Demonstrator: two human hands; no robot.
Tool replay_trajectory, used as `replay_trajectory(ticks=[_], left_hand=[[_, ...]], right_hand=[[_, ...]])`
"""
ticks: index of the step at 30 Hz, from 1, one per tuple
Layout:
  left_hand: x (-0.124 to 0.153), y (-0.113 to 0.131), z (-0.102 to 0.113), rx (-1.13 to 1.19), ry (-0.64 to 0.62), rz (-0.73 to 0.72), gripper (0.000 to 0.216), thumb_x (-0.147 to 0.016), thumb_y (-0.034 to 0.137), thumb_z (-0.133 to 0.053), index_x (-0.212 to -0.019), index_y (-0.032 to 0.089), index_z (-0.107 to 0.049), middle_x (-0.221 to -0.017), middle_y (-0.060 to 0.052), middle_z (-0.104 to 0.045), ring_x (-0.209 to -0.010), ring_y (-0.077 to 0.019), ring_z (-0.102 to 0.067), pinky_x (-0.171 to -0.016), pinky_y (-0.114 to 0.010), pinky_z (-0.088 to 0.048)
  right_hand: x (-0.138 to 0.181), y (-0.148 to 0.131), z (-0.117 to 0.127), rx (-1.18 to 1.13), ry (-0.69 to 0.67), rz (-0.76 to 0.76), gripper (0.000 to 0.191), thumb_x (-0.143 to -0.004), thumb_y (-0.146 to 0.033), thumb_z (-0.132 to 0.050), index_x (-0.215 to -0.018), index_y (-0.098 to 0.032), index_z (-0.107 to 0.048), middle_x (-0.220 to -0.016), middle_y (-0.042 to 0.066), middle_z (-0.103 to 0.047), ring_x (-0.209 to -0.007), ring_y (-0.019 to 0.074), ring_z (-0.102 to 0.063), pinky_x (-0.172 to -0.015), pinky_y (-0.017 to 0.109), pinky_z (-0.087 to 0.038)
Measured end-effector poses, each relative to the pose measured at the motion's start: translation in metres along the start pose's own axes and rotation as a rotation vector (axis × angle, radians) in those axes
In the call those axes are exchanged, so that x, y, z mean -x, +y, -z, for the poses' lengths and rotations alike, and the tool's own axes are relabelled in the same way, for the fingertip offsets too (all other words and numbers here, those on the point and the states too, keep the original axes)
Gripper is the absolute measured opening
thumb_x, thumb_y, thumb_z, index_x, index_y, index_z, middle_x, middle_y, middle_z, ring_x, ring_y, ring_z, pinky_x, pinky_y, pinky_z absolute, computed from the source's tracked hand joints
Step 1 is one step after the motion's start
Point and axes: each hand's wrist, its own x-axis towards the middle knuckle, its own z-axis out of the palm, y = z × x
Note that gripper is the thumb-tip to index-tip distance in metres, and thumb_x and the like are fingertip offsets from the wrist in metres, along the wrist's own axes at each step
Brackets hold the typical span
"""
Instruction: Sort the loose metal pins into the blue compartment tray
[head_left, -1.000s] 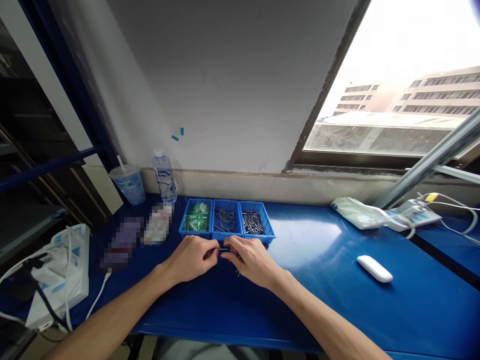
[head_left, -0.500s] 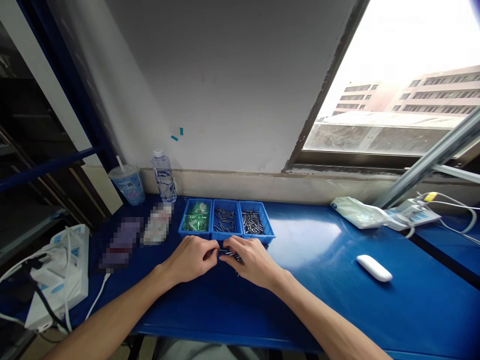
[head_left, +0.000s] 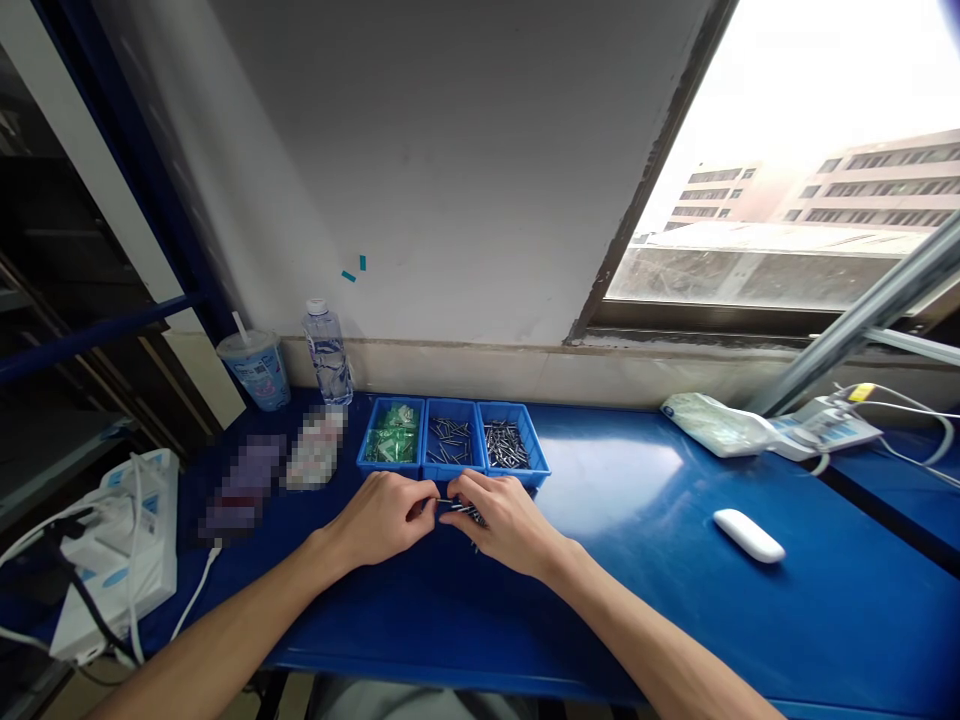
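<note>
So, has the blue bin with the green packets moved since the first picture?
No. Measured against the teal strips on the wall, the blue bin holding green packets sits in the same place.

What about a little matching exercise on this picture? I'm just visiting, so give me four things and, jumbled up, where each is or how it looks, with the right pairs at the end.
Things:
1. Leftmost blue bin
2. Right hand
3. Clear bottle
4. White oval object

Places or states:
A. Lies on the blue table, off to the right
B. Stands next to the cup with a straw
C. Contains green packets
D. Has small metal pieces at its fingers

Pairs: 1-C, 2-D, 3-B, 4-A
</note>
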Motion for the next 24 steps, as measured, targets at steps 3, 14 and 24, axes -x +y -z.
replay_trajectory(ticks=[3, 14, 24], left_hand=[[-0.0003, 0.001, 0.0002, 0.001, -0.005, -0.001, 0.022, -0.097, 0.019, -0.054, -0.079, 0.02, -0.066, -0.061, 0.003, -0.061, -0.054, -0.0124, -0.055, -0.057, -0.027, -0.033], [0.0001, 0.0012, 0.0005, 0.002, -0.003, -0.003, 0.022, -0.096, 0.019, -0.053, -0.077, 0.02, -0.064, -0.061, 0.003, -0.061, -0.054, -0.0123, -0.054, -0.058, -0.027, -0.032], [-0.0011, 0.0024, 0.0007, 0.017, -0.016, 0.003, 0.021, -0.097, 0.019, -0.052, -0.081, 0.02, -0.066, -0.063, 0.003, -0.061, -0.055, -0.0118, -0.054, -0.059, -0.026, -0.032]], right_hand=[[0.0, -0.0005, 0.0009, -0.003, 0.001, 0.008, 0.021, -0.113, -0.028, -0.043, -0.102, -0.019, -0.058, -0.091, 0.002, -0.069, -0.063, 0.0127, -0.058, -0.056, 0.028, -0.031], [-0.0004, 0.0003, 0.0002, -0.02, 0.002, 0.001, 0.025, -0.113, -0.038, -0.048, -0.11, -0.019, -0.063, -0.093, 0.004, -0.071, -0.069, 0.015, -0.065, -0.059, 0.028, -0.038], [-0.0008, -0.0002, 0.0012, -0.011, -0.006, 0.027, 0.031, -0.116, -0.029, -0.038, -0.099, -0.018, -0.062, -0.087, 0.004, -0.068, -0.065, 0.0136, -0.059, -0.057, 0.027, -0.034]])
